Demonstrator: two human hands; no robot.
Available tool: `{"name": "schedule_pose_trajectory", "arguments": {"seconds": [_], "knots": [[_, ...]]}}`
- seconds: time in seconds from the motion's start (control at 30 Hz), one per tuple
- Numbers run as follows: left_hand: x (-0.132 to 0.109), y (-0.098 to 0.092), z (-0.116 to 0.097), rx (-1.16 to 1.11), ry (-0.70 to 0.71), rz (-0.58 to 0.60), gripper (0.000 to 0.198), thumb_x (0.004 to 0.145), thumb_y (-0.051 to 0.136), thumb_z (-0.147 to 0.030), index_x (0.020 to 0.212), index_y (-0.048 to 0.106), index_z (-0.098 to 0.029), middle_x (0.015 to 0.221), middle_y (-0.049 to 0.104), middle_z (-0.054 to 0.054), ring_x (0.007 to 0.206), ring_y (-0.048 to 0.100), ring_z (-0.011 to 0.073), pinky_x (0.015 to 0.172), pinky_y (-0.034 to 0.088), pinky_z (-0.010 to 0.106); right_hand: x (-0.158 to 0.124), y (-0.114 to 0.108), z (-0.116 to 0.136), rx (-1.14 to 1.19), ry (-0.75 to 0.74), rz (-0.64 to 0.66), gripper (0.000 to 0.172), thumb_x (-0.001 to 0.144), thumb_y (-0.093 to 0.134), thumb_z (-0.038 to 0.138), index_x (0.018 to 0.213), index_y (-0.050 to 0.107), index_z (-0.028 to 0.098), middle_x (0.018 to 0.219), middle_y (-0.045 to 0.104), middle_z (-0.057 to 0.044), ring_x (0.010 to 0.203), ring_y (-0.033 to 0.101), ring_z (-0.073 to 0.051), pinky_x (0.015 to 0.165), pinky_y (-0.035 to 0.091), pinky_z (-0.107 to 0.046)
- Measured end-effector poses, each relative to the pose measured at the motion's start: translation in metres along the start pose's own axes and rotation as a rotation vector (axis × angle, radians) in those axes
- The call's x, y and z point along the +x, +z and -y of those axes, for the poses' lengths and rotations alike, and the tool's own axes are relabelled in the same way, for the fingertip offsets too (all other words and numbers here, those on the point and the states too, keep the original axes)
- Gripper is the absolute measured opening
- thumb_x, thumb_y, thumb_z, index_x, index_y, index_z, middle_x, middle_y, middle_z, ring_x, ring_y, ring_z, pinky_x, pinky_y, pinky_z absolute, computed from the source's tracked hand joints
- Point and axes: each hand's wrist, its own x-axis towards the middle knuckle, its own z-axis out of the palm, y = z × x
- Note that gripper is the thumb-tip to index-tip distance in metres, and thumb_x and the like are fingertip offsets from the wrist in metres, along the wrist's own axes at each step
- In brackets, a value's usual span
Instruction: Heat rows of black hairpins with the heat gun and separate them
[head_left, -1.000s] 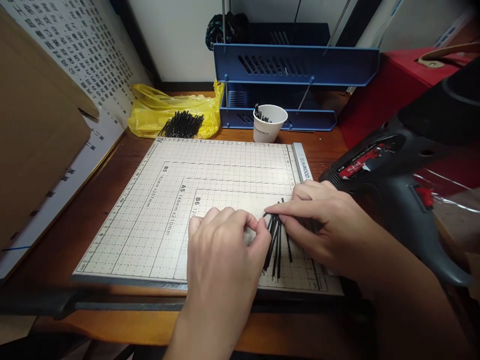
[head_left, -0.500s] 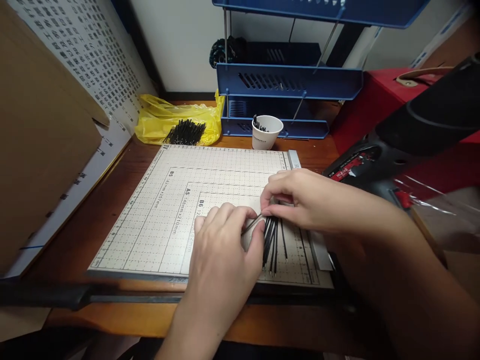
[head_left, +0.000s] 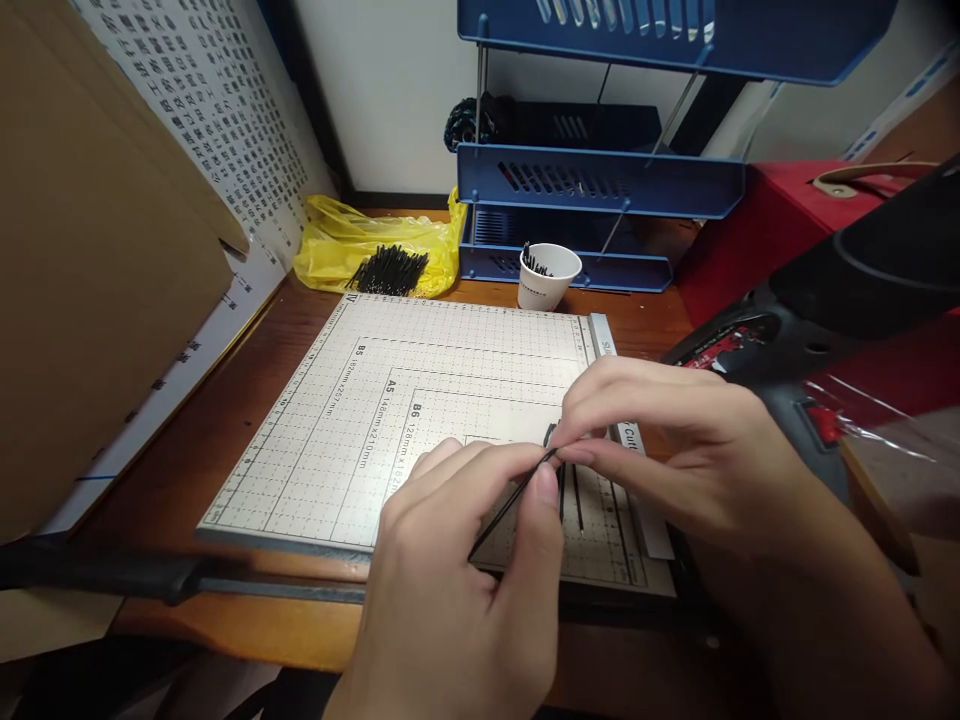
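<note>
Thin black wires (head_left: 508, 508) run slantwise under the fingers of my left hand (head_left: 480, 560), which pinches them near their upper end. My right hand (head_left: 660, 440) meets it there, thumb and forefinger closed on the tips of the same wires. How many wires are held is hard to tell. Beneath the hands, a few more black wires (head_left: 580, 500) lie on the gridded board of a paper cutter (head_left: 315, 440); my fingers partly hide them.
A yellow bag (head_left: 330, 240) bearing a pile of black wires (head_left: 390, 270) lies behind the board. Beside it stand a white cup (head_left: 549, 290) with black pieces and blue trays (head_left: 600, 180). A black tool (head_left: 802, 310) and red box (head_left: 720, 250) are right; cardboard (head_left: 97, 260) is left.
Both hands have come up nearer the camera, with wires now lifted between them. Fewer wires show on the board. The whole view has shifted slightly.
</note>
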Motion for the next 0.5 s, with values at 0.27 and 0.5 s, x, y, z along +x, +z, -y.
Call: {"name": "schedule_pose_trajectory", "arguments": {"seconds": [0.27,0.5], "knots": [[0.002,0.001,-0.002,0.007,0.018,-0.066,0.019,0.097,0.057,-0.021,0.094,0.075,-0.027,0.086,0.075,-0.003,0.073,0.068,0.0152,0.068,0.054,0.027,-0.001,0.007,-0.004,0.037,-0.08,-0.06,0.011,0.089,0.07,0.008,0.095,0.072,0.017,0.086,0.073,0.001,0.08,0.067,-0.008,0.074,0.054,-0.021],[0.002,0.002,-0.003,0.011,0.042,-0.099,0.017,0.095,0.061,-0.018,0.095,0.075,-0.029,0.084,0.074,-0.007,0.073,0.068,0.011,0.067,0.052,0.022,-0.004,0.012,-0.005,0.052,-0.065,-0.126,0.013,0.086,0.075,0.008,0.093,0.074,0.019,0.084,0.075,0.004,0.078,0.069,-0.008,0.075,0.054,-0.024]]}}
